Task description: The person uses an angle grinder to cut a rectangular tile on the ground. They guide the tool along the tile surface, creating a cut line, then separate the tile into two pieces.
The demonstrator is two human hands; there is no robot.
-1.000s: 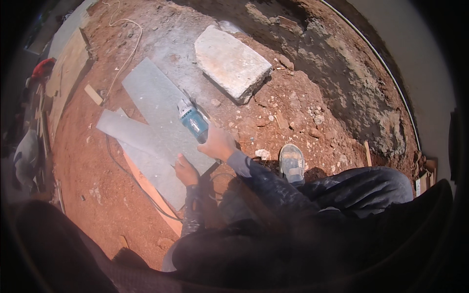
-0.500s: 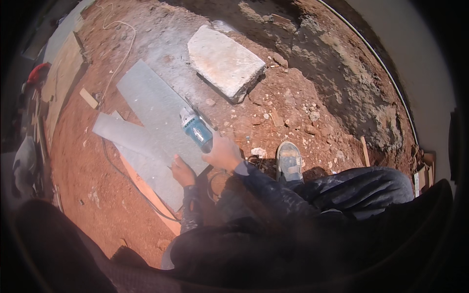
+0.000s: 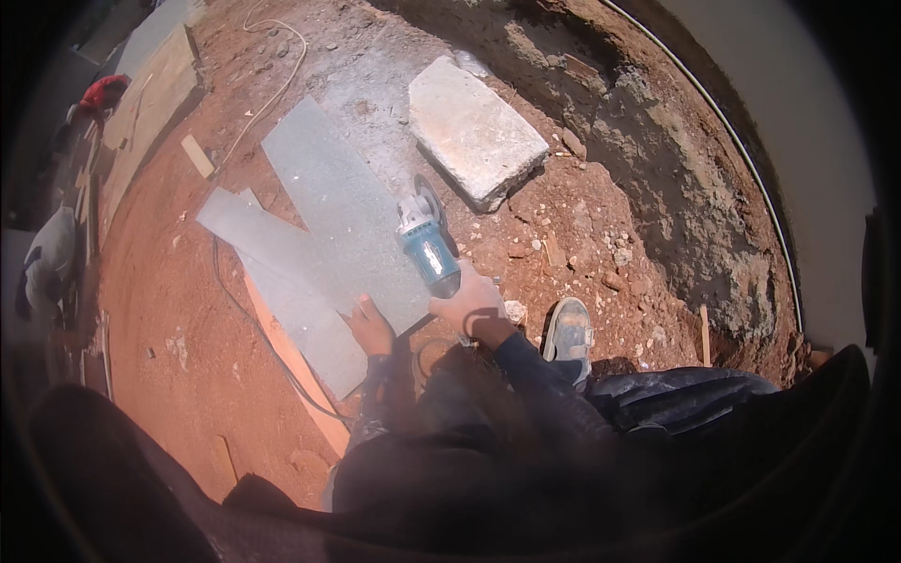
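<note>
My right hand (image 3: 472, 302) is wrapped round the body of a teal angle grinder (image 3: 429, 255) with a silver head. Its dark disc (image 3: 429, 199) stands nearly upright at the long right edge of a flat grey slab (image 3: 324, 188); whether it touches the edge I cannot tell. My left hand (image 3: 372, 330) rests near the slab's close end with its fingers apart, beside a second, narrower grey slab (image 3: 272, 267). That one lies at an angle to the first, and an orange-toned board (image 3: 300, 375) shows along its left side.
A thick pale stone block (image 3: 474, 131) lies beyond the grinder. A dark cord (image 3: 246, 314) runs left of the slabs, and a white cable (image 3: 291, 75) crosses the red soil. My shoe (image 3: 569, 333) stands right. Rough earth bank (image 3: 657, 169) rises beyond. People are at far left.
My right hand and the grinder have shifted right and slightly away from my left hand, toward the slab's edge. More of the disc shows. The whole view has also shifted.
</note>
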